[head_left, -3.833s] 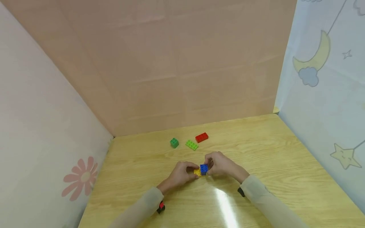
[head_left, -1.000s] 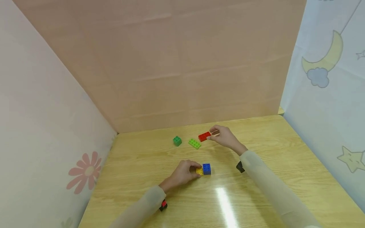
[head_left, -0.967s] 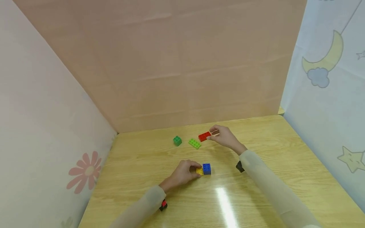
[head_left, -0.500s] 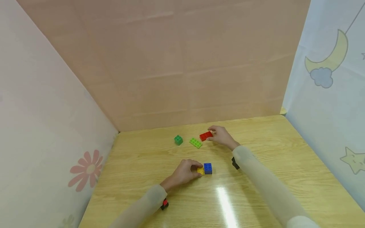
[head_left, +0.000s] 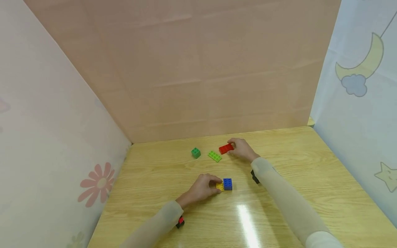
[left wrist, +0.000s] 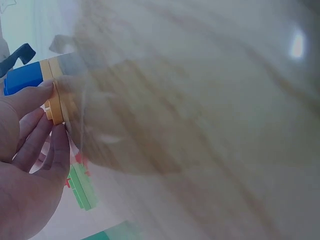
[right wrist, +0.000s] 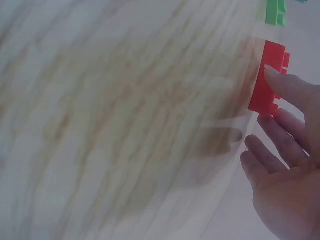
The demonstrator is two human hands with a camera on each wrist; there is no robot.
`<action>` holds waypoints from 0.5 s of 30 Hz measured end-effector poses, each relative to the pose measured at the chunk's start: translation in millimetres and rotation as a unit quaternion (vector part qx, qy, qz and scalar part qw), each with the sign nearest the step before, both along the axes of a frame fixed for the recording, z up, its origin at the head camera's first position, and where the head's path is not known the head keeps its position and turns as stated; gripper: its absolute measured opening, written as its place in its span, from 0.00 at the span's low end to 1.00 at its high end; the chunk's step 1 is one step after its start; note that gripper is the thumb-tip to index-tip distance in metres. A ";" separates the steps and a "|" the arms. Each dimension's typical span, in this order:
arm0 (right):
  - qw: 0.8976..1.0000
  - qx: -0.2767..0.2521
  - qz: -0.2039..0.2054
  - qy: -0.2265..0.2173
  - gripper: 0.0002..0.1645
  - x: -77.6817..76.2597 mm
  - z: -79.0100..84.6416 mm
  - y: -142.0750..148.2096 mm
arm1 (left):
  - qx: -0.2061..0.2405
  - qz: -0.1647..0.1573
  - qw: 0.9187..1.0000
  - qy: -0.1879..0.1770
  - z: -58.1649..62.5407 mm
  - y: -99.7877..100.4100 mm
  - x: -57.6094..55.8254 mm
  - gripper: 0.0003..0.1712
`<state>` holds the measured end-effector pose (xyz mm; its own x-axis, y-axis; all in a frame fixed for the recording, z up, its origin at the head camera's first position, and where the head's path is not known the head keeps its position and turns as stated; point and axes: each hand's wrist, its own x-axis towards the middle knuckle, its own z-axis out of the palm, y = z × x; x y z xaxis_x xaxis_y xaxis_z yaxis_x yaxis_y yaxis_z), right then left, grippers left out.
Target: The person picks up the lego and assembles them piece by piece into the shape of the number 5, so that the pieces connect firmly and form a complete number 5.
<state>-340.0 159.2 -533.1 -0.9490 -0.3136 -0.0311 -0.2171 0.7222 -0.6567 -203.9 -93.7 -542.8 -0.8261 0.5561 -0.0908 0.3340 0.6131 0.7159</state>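
With thumb and fingertips, my left hand pinches a flat yellow building brick on the table. Stacked on the right end of that piece is a taller blue brick, also seen in the left wrist view above the yellow plate. Farther back, my right hand grips the right end of a red brick. The right wrist view has the thumb lying along the side of the red brick, a fingertip at its end and the other fingers loosely bent below.
Left of the red brick lies a flat light green brick, with a small dark green brick beyond it to the left. A wooden table carries everything. A peach back panel and pale side walls border it.
My right hand has left the blue brick, reached back to the red one and closed its thumb and finger on it. The left hand keeps its hold on the yellow brick.
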 end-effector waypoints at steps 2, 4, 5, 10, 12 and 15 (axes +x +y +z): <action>1.000 -0.003 -0.002 -0.003 0.34 -0.8 -0.5 0.7 | -0.002 -0.001 1.000 0.002 0.2 -0.1 -0.4 0.20; 1.000 -0.003 -0.002 -0.002 0.34 -1.2 -0.5 1.3 | -0.006 0.000 1.000 0.002 0.6 -0.3 -0.7 0.20; 1.000 -0.003 -0.001 -0.001 0.34 -1.1 -0.3 1.6 | -0.007 0.000 1.000 0.003 1.0 -0.4 -0.7 0.20; 1.000 -0.008 0.000 0.004 0.33 -0.6 0.2 1.9 | -0.007 -0.003 1.000 0.004 1.3 0.0 -1.1 0.20; 1.000 -0.010 0.000 0.005 0.32 -0.6 -0.4 1.9 | -0.006 -0.004 1.000 0.002 1.2 0.6 -1.3 0.20; 1.000 -0.012 0.005 0.011 0.30 -0.1 -2.3 1.9 | -0.006 -0.004 1.000 -0.001 0.6 1.1 -1.7 0.19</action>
<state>-340.0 161.2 -535.5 -0.9465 -0.3227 -0.0017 -0.2389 0.7042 -0.6686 -205.6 -92.7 -542.1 -0.8217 0.5613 -0.0988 0.3375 0.6190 0.7092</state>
